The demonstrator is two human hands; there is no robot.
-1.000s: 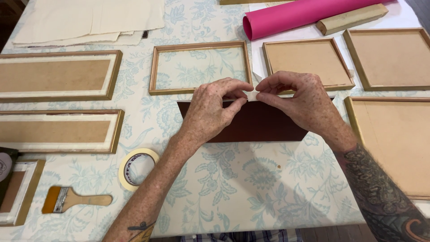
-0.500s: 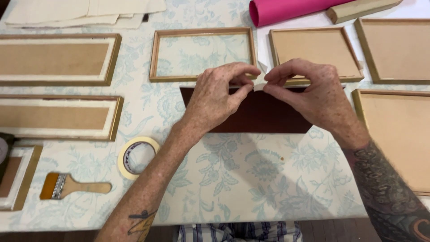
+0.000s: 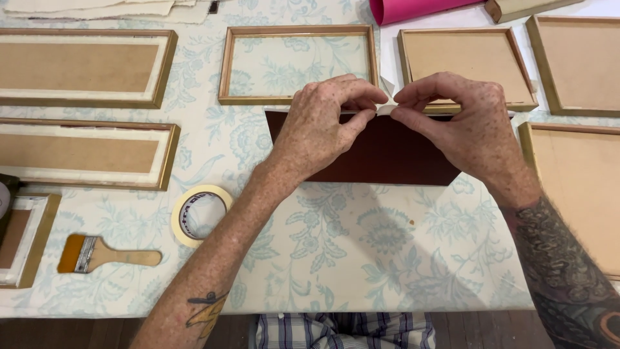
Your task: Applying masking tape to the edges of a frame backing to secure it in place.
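Hands are meeting at the top edge of the dark board (image 3: 387, 155), which is lying flat on the surface (image 3: 361, 258) between the open frame (image 3: 298, 64) and my chest. I am seeing the left hand (image 3: 320, 126) and the right hand (image 3: 462, 126) both pinching a small strip of pale tape (image 3: 386, 108) right at that edge, thumbs and forefingers closed on it, fingertips almost touching each other.

Compared with a second ago, the view is sitting closer and a little lower over the board; the pink roll (image 3: 420, 8) is now mostly cut off at the top. The hands are staying at the same spot on the edge, but the strip is looking pressed down flatter and the thumbs are lying lower along the rim. I am judging that the tape is being folded over the edge and rubbed down, so this piece is nearly seated.

The tape roll (image 3: 201, 214) is lying to the left of the left forearm, well apart from the board, and the brush (image 3: 106, 254) is resting further left. Backed frames (image 3: 465, 64) are lying all around, untouched.
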